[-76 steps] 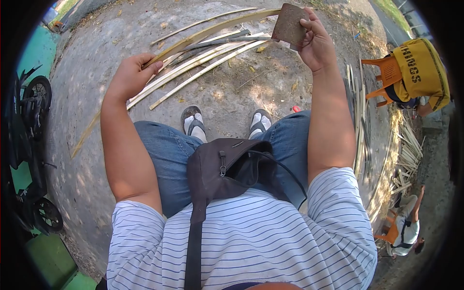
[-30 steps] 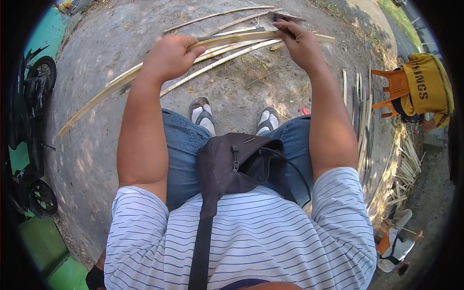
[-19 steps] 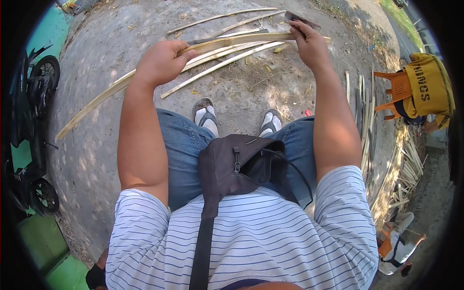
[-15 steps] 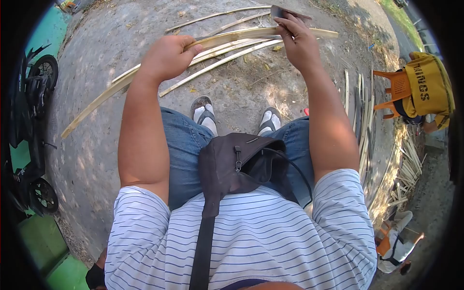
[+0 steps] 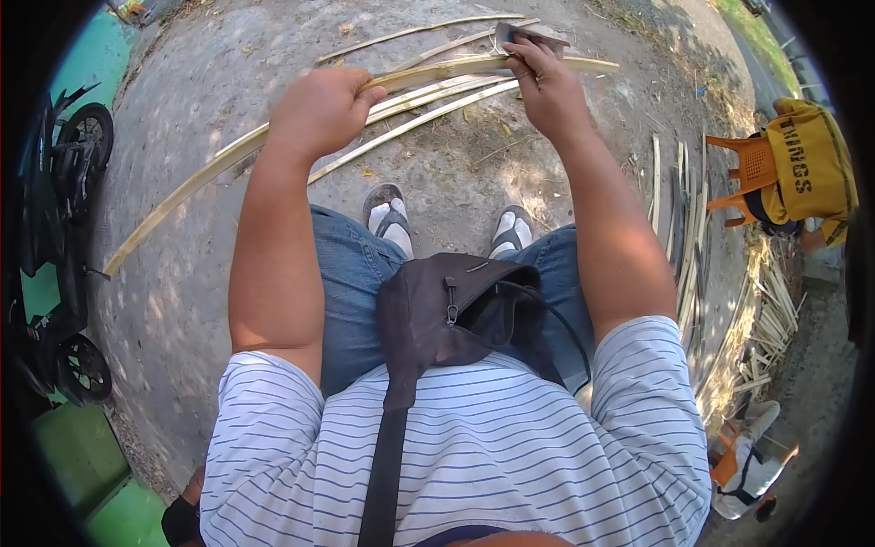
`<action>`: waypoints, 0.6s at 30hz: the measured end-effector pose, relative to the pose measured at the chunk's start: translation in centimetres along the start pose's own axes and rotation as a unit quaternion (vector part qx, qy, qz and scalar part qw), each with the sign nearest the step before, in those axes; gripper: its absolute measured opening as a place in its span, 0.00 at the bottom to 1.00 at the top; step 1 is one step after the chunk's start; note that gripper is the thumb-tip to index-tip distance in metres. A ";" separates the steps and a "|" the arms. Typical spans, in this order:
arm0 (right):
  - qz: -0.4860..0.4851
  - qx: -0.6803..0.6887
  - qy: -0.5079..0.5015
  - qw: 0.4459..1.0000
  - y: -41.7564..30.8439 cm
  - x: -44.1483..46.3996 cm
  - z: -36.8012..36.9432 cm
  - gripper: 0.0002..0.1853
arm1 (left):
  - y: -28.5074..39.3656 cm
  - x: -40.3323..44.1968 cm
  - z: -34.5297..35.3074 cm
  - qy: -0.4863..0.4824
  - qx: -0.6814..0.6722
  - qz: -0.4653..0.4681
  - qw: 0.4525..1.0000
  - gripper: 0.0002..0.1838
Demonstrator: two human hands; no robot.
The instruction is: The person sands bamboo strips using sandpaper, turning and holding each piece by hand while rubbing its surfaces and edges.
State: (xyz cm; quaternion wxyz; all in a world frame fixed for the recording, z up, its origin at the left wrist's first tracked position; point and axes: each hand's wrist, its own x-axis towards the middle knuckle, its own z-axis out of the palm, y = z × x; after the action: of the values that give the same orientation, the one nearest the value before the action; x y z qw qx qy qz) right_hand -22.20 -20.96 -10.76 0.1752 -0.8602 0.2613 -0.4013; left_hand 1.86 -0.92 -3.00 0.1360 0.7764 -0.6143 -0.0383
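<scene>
A long, pale bamboo strip stretches across in front of me, its near end reaching far out to the left. My left hand is closed round it, thumb along its upper face. Toward the strip's far right part, my right hand grips a broad-bladed knife with a dark blade and brown handle. The blade sits at the strip; whether its edge touches is partly hidden by my fingers. Beneath, several more bamboo strips lie on the ground.
More strips and a pile of split pieces lie to the right. An orange plastic chair carries a yellow cloth. A motorcycle stands at left. Another person is at lower right.
My right hand and the knife have shifted slightly left along the strip. The strip's near end has moved a little further left and down. My left hand keeps its hold.
</scene>
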 end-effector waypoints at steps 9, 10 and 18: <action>-0.121 -0.026 0.011 0.992 -2.7 1.1 0.8 0.12 | 0.5 -0.2 0.6 0.052 0.018 0.016 0.998 0.17; -0.067 -0.033 0.016 0.997 -1.5 1.1 0.2 0.12 | 0.1 -0.5 0.2 0.051 0.020 0.006 0.998 0.17; -0.156 -0.042 0.007 0.987 -5.9 -0.2 2.1 0.14 | 1.0 0.3 0.9 0.052 0.055 0.021 0.997 0.16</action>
State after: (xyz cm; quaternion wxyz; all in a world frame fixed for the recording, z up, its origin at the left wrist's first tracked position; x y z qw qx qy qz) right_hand -18.81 -15.90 -9.15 0.0729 -0.8941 0.1418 -0.4185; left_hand 0.79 -1.52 -3.61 0.1259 0.7707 -0.6234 0.0385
